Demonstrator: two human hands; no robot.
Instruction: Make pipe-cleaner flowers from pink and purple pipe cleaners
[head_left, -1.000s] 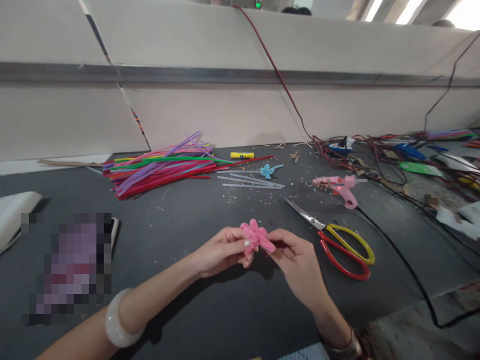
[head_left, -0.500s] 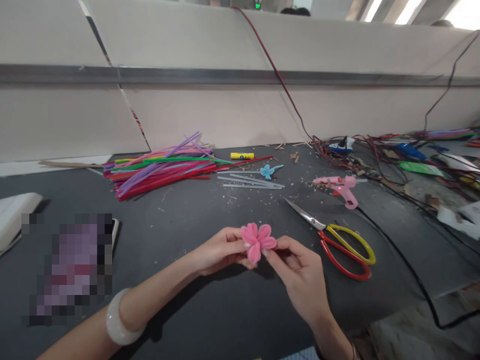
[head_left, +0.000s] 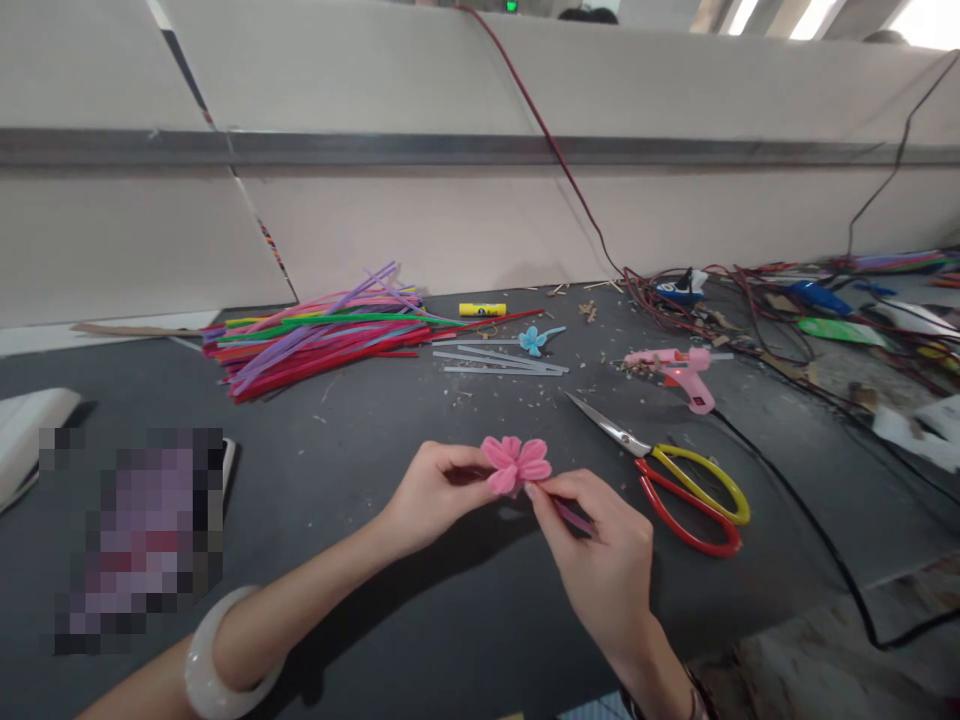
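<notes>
A pink pipe-cleaner flower (head_left: pixel 516 463) is held between both hands just above the dark table (head_left: pixel 420 620). My left hand (head_left: pixel 431 497) is closed behind the flower, its fingers curled around the back of the petals. My right hand (head_left: pixel 600 555) pinches the pink stem below the bloom, and the stem runs back through its fingers. A white bangle (head_left: pixel 214 655) sits on my left wrist.
Red-and-yellow scissors (head_left: pixel 675 485) lie just right of my hands. A pink glue gun (head_left: pixel 679 370) with a black cord, grey glue sticks (head_left: pixel 502 362), a small blue flower (head_left: pixel 536 340), a yellow glue stick (head_left: pixel 482 310) and a pile of coloured pipe cleaners (head_left: pixel 322 335) lie farther back. Tangled cables fill the right side.
The flower has turned so its petals face up and has risen slightly. My right hand slid down from the petals onto the stem.
</notes>
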